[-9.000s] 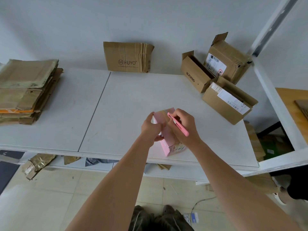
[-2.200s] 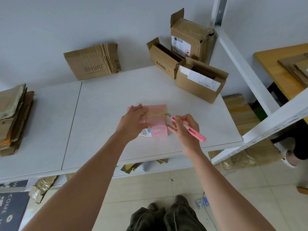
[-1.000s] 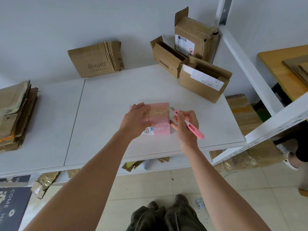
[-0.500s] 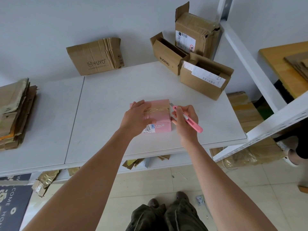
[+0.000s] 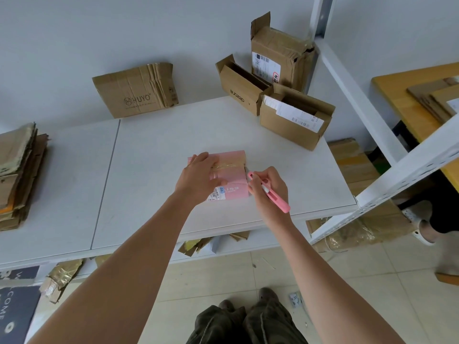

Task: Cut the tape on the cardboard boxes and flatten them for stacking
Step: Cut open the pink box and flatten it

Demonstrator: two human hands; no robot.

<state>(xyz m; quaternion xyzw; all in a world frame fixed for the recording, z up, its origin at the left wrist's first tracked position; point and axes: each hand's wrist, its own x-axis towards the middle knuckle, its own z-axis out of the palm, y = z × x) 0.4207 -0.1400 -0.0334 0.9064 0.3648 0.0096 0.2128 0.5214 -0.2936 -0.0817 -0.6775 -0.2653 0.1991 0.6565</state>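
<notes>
A: Start with the big things. What is on the tabletop (image 5: pixel 154 155)?

B: A stack of flattened cardboard (image 5: pixel 19 175) sits at its left edge. A folded brown carton (image 5: pixel 136 89) leans on the wall at the back edge. Three opened brown boxes (image 5: pixel 280 95) crowd the back right corner.

A: And the box being worked on?

B: The pink box (image 5: pixel 232 178) lies flat near the front edge, right of the middle. A strip of clear tape (image 5: pixel 227 166) crosses its top, running left to right.

A: How are the hands placed?

B: The left hand (image 5: pixel 198 178) rests on the box's left part, fingers fairly straight and pressing down, thumb across the top. The right hand (image 5: pixel 269 192) has its grip closed round a pink cutter (image 5: pixel 270 193), held like a pen.

A: Which way does the box lie from that cutter?

B: Directly to its left, touching or nearly so. The cutter's long axis slants from the tabletop's front right up toward the box, its tip at the box's right edge where the tape ends. I cannot make out the blade itself.

A: So the next move?

B: I'd judge a pull along the tape line. The right hand is the nearer to that tape end, while the left steadies the box and lies in the blade's path.
</notes>
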